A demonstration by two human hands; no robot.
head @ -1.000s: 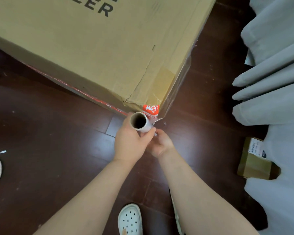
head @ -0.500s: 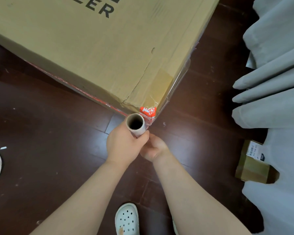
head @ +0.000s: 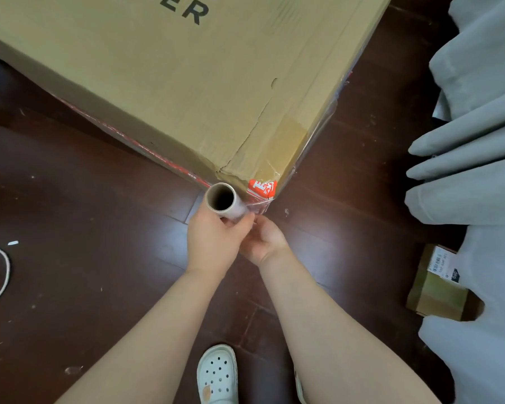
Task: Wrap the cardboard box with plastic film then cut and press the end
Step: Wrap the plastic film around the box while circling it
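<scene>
Box (head: 158,83) sits on the dark floor (head: 99,228), near corner pointing at the person. Clear film (head: 258,204) already lies along the right face and stretches taut from the corner, just below the orange label (head: 261,188), to the film roll (head: 225,201). The roll stands upright at the corner, open core facing the camera, touching or nearly touching the box edge.

Left hand (head: 213,243) is wrapped round the roll just under its top end. Right hand (head: 264,240) is tucked against it lower down, fingers curled at the roll and the film coming off it; exact contact is mostly hidden. Likely reason for two hands close together: keeps tension and holds the roll vertical while turning the corner.

Versus a second ago: the roll has shifted left of the label, starting onto the left face. Grip unchanged.

Around: white shoe (head: 217,374), grey curtain (head: 478,141), small parcel (head: 432,290), white cord (head: 0,272).
</scene>
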